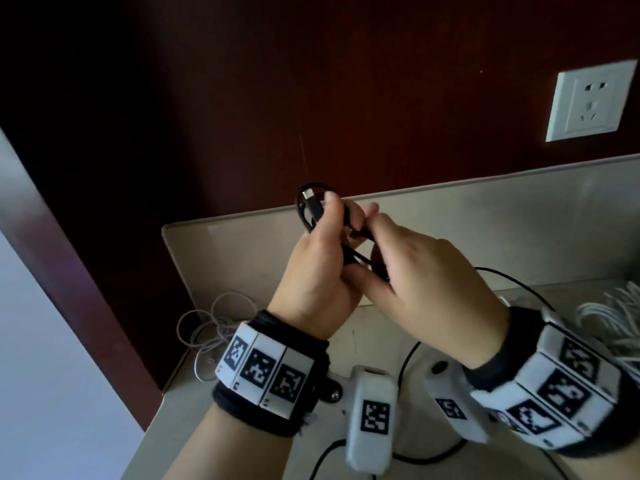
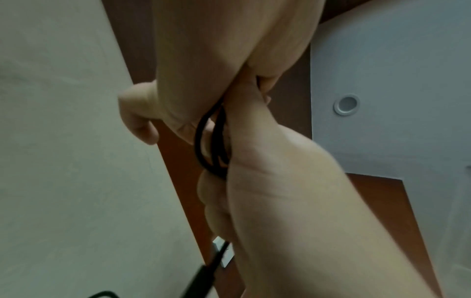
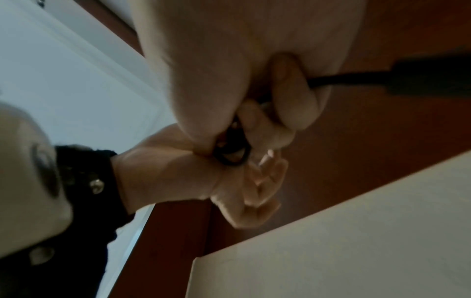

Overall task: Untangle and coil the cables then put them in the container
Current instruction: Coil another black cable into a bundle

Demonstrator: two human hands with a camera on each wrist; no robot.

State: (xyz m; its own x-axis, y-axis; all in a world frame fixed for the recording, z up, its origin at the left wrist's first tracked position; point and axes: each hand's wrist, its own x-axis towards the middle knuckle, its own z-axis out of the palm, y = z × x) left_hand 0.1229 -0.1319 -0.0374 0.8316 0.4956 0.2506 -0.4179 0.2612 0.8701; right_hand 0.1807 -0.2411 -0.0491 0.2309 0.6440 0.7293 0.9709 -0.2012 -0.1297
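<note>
Black cable (image 1: 313, 211) is in both my hands, lifted above the pale counter (image 1: 263, 237). My left hand (image 1: 311, 282) grips the small loops with curled fingers, and the metal plug end sticks up beside my thumb. My right hand (image 1: 429, 282) pinches the same cable just beside the left; its free length hangs down to the counter. A thin white cable (image 1: 211, 323) lies at the left, a white bundle (image 1: 609, 317) at the right.

The right hand (image 3: 242, 66) and left hand (image 3: 229, 181) together grip a looped black cable (image 3: 230, 159).
</note>
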